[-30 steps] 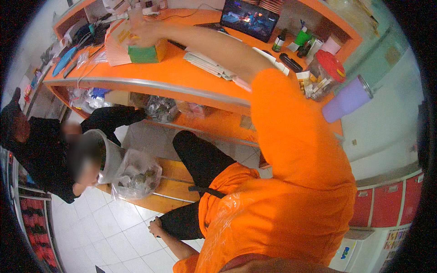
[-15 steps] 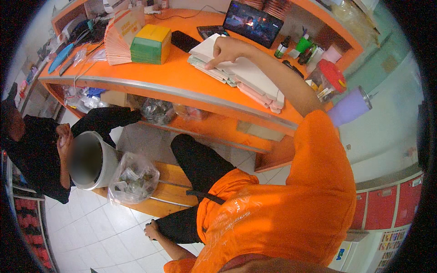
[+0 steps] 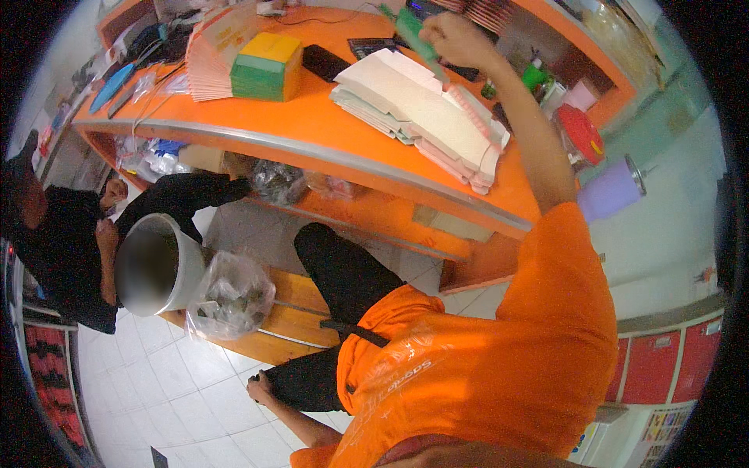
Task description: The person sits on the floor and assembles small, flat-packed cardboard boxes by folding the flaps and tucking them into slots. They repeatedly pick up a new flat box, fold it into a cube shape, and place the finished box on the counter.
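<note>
My right hand (image 3: 460, 43) is raised over the far side of the orange desk, closed on a green flat piece (image 3: 417, 35). That piece is blurred, so its kind is unclear. Below it lies a spread stack of cream and pinkish folded paper sheets (image 3: 413, 97), with a pink banded strip (image 3: 472, 117) at its right side. My left hand (image 3: 260, 388) rests over the knee of my black trousers (image 3: 308, 384), its fingers bent over the knee and only partly showing. Nothing can be seen in it.
A yellow-and-green block (image 3: 268, 69) and fanned pink sheets (image 3: 211, 66) stand on the desk (image 3: 265, 129). A red-lidded jar (image 3: 579, 134) and purple tumbler (image 3: 611, 189) are at right. Left, a person (image 3: 70, 242) in black sits by a white bucket (image 3: 183, 265) and clear plastic bag (image 3: 234, 300).
My right hand has left the paper stack, moved up and to the right, and now holds the green piece. The pink banded strip now shows. My left hand stays on the knee.
</note>
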Tool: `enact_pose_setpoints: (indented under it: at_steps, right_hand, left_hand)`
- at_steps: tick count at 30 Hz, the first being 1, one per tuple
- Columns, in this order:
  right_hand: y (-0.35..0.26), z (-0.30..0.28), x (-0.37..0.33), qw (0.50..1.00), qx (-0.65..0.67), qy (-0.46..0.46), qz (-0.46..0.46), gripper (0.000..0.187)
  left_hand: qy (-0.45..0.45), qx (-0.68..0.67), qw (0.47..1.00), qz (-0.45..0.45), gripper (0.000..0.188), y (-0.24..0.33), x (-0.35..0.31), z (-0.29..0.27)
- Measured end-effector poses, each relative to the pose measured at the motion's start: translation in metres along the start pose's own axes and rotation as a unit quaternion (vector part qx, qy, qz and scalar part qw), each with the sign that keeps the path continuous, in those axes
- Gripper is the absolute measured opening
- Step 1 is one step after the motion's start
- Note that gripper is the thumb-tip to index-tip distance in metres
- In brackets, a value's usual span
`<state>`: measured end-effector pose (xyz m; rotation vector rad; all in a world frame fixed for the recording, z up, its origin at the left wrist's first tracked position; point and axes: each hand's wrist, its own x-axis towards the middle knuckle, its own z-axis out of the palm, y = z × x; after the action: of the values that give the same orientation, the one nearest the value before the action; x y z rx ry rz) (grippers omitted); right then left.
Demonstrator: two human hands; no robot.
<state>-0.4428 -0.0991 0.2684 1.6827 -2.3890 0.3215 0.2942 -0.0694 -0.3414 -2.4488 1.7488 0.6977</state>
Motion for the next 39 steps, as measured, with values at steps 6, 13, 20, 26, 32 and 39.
enact_pose_setpoints:
  at_steps: [6, 13, 20, 26, 32, 39]
  right_hand:
    - [-0.101, -0.027, -0.112, 0.931, -0.108, 0.320, -0.139, 0.018]
    - [-0.236, 0.097, -0.186, 0.851, 0.149, 0.168, -0.475, 0.017]
    - [-0.278, 0.167, -0.250, 0.794, 0.198, 0.020, -0.575, 0.013]
    - [-0.268, 0.175, -0.271, 0.782, 0.159, -0.098, -0.595, 0.017]
    - [-0.240, 0.183, -0.262, 0.831, 0.277, -0.105, -0.471, 0.024]
    - [-0.218, 0.196, -0.250, 0.853, 0.412, -0.126, -0.295, 0.028]
  left_hand:
    - [0.112, -0.389, 0.904, 0.136, 0.038, 0.153, -0.094, -0.144]
    - [0.312, -0.538, 0.697, 0.357, 0.027, 0.239, -0.183, -0.304]
    - [-0.146, -0.200, 0.896, 0.368, 0.053, 0.274, -0.164, -0.269]
    - [-0.259, -0.368, 0.855, 0.256, 0.024, 0.280, -0.176, -0.239]
    - [-0.151, -0.470, 0.850, 0.181, 0.030, 0.271, -0.190, -0.220]
    - [-0.044, -0.453, 0.862, 0.224, 0.031, 0.308, -0.222, -0.231]
